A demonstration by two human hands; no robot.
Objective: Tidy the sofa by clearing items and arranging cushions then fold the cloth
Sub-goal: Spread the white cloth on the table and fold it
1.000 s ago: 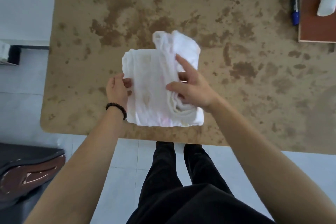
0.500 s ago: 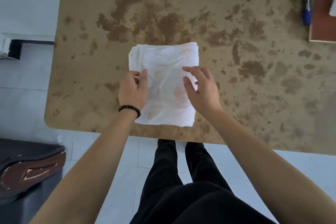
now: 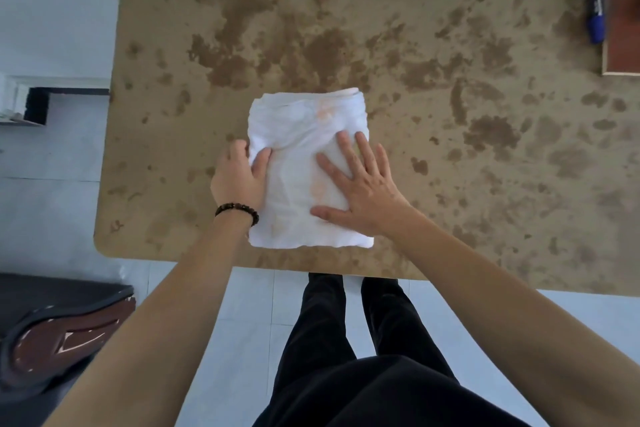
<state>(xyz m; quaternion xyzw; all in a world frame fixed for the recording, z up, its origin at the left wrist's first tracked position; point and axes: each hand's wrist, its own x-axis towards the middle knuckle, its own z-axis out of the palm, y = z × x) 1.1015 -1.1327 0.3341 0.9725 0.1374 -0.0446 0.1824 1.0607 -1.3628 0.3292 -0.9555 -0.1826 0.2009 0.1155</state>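
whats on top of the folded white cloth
The right hand lies flat on the white cloth, fingers spread; the left hand grips its left edge. The table surface beneath is covered.

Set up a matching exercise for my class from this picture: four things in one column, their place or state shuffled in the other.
1 cloth
2 marker
3 left hand
4 right hand

A pressed flat on the cloth, fingers spread
B blue, far right of the table
C white, folded
D pinching the cloth's left edge

Pairs: 1-C, 2-B, 3-D, 4-A
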